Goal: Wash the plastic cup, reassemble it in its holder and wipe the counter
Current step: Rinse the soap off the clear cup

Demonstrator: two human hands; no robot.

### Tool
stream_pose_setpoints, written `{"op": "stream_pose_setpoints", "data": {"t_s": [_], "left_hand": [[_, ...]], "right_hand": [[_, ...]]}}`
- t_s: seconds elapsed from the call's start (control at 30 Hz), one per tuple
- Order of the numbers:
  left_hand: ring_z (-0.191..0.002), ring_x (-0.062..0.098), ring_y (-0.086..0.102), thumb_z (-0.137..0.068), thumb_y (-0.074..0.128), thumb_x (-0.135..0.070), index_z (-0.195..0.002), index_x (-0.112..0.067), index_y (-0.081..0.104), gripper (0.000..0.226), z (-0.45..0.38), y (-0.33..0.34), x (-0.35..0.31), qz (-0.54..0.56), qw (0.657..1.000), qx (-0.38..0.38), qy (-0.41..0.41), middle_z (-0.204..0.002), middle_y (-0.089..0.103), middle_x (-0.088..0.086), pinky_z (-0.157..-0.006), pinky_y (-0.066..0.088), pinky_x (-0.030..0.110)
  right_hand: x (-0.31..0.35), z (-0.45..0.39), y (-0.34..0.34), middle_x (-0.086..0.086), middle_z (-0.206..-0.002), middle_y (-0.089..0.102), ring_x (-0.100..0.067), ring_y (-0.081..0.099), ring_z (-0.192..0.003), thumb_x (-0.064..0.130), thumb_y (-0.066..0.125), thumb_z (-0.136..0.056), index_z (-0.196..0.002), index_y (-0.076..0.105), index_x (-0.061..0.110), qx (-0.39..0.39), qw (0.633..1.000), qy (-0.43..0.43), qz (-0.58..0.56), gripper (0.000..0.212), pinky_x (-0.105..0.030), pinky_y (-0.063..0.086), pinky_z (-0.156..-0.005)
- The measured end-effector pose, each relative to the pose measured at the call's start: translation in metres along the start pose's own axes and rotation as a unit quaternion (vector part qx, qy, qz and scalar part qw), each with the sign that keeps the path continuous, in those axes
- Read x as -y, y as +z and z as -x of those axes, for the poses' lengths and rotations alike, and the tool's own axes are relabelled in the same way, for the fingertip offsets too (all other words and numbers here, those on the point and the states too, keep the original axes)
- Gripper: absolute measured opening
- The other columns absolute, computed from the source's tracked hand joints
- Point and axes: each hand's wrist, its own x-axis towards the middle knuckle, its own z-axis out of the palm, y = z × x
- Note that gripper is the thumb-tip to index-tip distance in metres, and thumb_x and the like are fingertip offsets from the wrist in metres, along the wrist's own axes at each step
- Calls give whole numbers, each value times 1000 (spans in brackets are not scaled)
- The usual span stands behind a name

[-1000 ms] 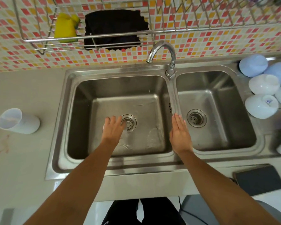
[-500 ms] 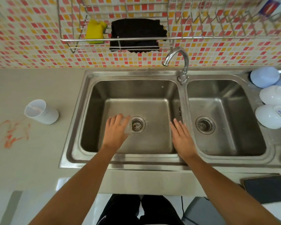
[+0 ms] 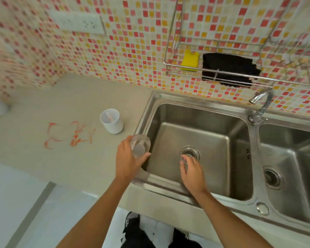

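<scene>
My left hand (image 3: 127, 160) grips a clear plastic cup (image 3: 139, 147), held just above the left rim of the steel sink (image 3: 147, 111), with its base facing me. The white holder cup (image 3: 112, 121) stands upright on the beige counter (image 3: 61, 108), a little beyond and left of the clear cup. Over the left basin, beside the drain (image 3: 190, 152), hovers my right hand (image 3: 191, 173) with fingers loosely bent and nothing visible in them. Red smears (image 3: 70, 135) mark the counter left of the holder.
A wire rack (image 3: 220, 74) on the tiled wall holds a yellow sponge (image 3: 190, 59) and a black cloth (image 3: 229, 68). The faucet (image 3: 262, 101) stands between the two basins, with the right basin's drain (image 3: 273, 177) beyond. A wall socket (image 3: 77, 23) sits above the counter.
My left hand has lifted the clear cup out of the left basin and over to its left rim. My right hand moved from the divider to the drain. The view swung left.
</scene>
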Motion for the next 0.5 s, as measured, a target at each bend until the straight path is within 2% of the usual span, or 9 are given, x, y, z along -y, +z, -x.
{"op": "stream_pose_setpoints", "data": {"t_s": [0.13,0.23,0.4,0.5], "left_hand": [[-117,23,45,-69,80,-43,-135,-14,37,84,-9,-39,39,30,998,-27,-43,-129,48,7,-96,38,28],[-120,25,42,-71,79,-41,-135,-12,35,83,-18,-59,68,41,997,-20,-67,-131,45,8,-98,38,33],[-120,22,42,-71,79,-43,-136,-13,32,85,-30,-77,105,69,992,24,-101,-133,43,4,-101,42,38],[-123,22,42,-72,79,-40,-139,-12,31,87,-33,-78,120,80,991,58,-94,-135,41,5,-103,40,38]], "right_hand": [[48,-22,29,-6,-105,66,-28,62,-98,34,44,-92,-112,63,13,-4,1000,9,-21,35,-37,49,-86],[79,-35,48,-6,-109,65,-27,60,-102,24,52,-94,-116,62,14,0,999,22,-25,27,-37,47,-88],[127,-54,82,-5,-116,62,-25,57,-110,27,50,-95,-123,58,14,35,998,30,-52,33,-39,45,-95],[147,-62,97,-5,-118,61,-23,56,-111,22,56,-94,-125,57,13,46,996,27,-64,32,-38,45,-97]]}}
